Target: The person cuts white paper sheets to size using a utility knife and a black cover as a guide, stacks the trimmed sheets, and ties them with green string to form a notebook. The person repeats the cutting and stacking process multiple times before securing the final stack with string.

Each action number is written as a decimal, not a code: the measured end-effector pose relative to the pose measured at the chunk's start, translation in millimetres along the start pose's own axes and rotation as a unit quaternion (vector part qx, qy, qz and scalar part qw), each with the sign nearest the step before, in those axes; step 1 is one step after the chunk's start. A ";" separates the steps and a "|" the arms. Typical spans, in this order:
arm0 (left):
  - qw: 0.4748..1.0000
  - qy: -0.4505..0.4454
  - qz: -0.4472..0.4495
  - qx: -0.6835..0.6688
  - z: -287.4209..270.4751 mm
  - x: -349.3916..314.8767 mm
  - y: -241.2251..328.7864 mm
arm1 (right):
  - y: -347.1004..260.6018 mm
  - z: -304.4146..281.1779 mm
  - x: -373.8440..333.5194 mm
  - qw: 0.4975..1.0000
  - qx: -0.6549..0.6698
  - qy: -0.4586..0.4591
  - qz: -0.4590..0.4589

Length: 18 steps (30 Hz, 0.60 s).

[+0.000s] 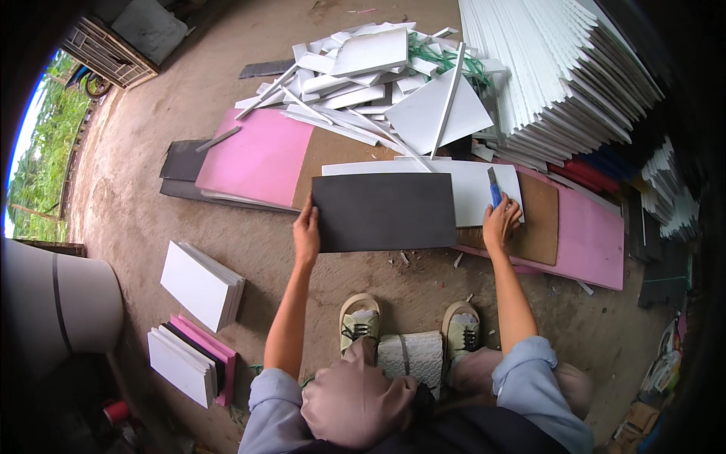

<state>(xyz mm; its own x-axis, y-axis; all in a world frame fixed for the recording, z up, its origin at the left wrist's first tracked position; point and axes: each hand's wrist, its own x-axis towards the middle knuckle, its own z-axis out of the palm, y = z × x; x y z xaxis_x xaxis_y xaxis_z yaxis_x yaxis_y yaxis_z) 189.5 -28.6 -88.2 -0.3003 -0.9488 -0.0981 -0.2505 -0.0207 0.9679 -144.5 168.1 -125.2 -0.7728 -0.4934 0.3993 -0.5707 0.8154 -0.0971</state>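
Note:
My left hand grips the left edge of a black rectangular foam sheet, fingers closed on it. The sheet overlaps a white sheet that lies on a brown board. To the right, my right hand is closed around a blue box cutter, its blade pointing away from me. That hand is over the right end of the white sheet, apart from the black sheet.
White offcuts and green string are heaped beyond the board. A tall stack of white sheets stands far right. Pink sheets flank the board. Cut stacks lie left, near a large white roll.

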 end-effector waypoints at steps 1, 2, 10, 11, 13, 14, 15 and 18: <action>1.000 0.004 -0.017 -0.001 -4.9 -1.0 5.3 | -9.6 -5.0 3.3 0.999 0.036 0.005 -0.007; 1.000 0.012 0.000 -0.009 -14.0 1.2 0.1 | -20.1 -5.0 5.4 0.993 0.114 -0.010 -0.039; 0.998 0.042 -0.043 -0.012 -48.4 20.9 -11.8 | -105.3 6.8 6.8 0.901 0.359 -0.162 -0.184; 0.998 0.058 -0.037 -0.004 -47.9 21.0 -12.3 | -109.2 9.7 11.6 0.907 0.353 -0.143 -0.178; 0.998 0.046 -0.015 0.030 -40.1 22.6 -9.7 | -110.0 18.0 26.2 0.918 0.334 -0.117 -0.178; 0.998 0.044 -0.005 0.047 -36.1 23.1 -9.5 | -108.7 21.7 34.1 0.912 0.353 -0.112 -0.178; 0.997 0.048 0.026 0.055 -27.8 28.5 -15.2 | -104.4 24.0 43.0 0.906 0.363 -0.120 -0.183; 0.995 0.032 -0.013 0.089 15.3 29.1 7.6 | -84.3 22.5 50.2 0.884 0.406 -0.188 -0.137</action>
<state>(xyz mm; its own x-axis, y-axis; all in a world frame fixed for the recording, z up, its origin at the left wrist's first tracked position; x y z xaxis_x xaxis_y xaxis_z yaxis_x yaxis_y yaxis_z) 164.8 -51.5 -87.2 -0.2332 -0.9670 -0.1027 -0.4181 0.0044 0.9084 -141.4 67.8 -117.5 -0.5247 -0.8293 0.1923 -0.6435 0.2384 -0.7274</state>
